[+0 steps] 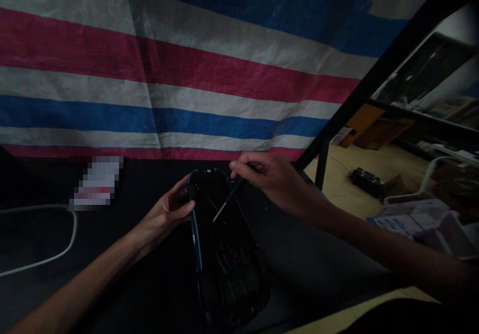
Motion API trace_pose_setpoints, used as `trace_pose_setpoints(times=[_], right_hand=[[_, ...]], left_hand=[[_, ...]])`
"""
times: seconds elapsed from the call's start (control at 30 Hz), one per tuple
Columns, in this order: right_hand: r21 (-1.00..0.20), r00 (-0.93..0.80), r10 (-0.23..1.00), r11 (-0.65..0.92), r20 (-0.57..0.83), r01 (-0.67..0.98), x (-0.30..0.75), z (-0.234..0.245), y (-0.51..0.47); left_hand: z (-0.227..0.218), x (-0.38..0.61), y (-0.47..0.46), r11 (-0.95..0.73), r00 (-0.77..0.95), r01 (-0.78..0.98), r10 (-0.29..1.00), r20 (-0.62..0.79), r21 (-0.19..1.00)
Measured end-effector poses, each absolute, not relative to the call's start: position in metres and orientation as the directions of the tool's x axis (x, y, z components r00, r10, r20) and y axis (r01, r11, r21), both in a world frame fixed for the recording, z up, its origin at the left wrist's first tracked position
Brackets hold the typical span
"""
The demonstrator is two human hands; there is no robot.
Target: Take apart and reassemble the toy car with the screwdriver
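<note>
An upside-down toy car (pixel 224 239) lies on the dark table, its black underside with wheels facing up and a blue body edge along its left side. My left hand (pixel 175 207) grips the car's left side near its far end, thumb on the edge. In my right hand (pixel 262 172) is a thin screwdriver (pixel 226 205), its shaft slanting down to the left. The screwdriver's tip is over the middle of the underside; whether it touches cannot be made out in the dim light. A small red spot shows on the underside.
A blurred-out pale item (pixel 98 182) lies on the table (pixel 149 284) at left, near a white cable (pixel 73 239). Behind hangs a striped sheet (pixel 187 65). At right, beyond a black frame post, stand shelves and cluttered boxes (pixel 419 219) on the floor.
</note>
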State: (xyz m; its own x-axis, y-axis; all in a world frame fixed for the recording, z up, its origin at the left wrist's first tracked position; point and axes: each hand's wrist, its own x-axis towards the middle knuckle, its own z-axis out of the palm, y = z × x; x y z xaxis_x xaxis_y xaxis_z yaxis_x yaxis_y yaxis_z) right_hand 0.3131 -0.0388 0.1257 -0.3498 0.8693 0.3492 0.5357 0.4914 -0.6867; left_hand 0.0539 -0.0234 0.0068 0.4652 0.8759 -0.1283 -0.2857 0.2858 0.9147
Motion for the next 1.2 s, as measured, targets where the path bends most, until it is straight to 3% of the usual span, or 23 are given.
trace_pose_setpoints(times=[0.2,0.37,0.63,0.8,0.97,1.1,1.2], right_hand=[[-0.500,-0.508,0.719,0.695,0.474,0.517,0.284,0.123,-0.052],[-0.409,-0.574,0.642,0.767,0.508,0.495,0.280,0.121,-0.053],[-0.304,-0.588,0.729,0.682,0.351,0.665,0.270,0.121,-0.061],[-0.386,-0.628,0.715,0.697,0.309,0.604,0.266,0.125,-0.064],[-0.375,-0.609,0.756,0.651,0.239,0.660,0.264,0.133,-0.064],[-0.462,-0.653,0.722,0.671,0.229,0.580,0.265,0.138,-0.063],[-0.450,-0.641,0.740,0.653,0.206,0.609,0.265,0.141,-0.063]], left_hand=[[0.010,0.057,-0.026,0.286,0.442,-0.288,0.886,-0.138,0.914],[0.009,0.058,-0.027,0.277,0.434,-0.295,0.892,-0.130,0.915],[0.009,0.058,-0.027,0.272,0.440,-0.287,0.889,-0.126,0.919],[0.011,0.060,-0.028,0.250,0.462,-0.325,0.884,-0.077,0.912],[0.012,0.059,-0.028,0.265,0.451,-0.334,0.888,-0.093,0.905],[0.012,0.059,-0.028,0.257,0.447,-0.319,0.890,-0.094,0.912],[0.012,0.059,-0.027,0.257,0.442,-0.324,0.892,-0.094,0.911]])
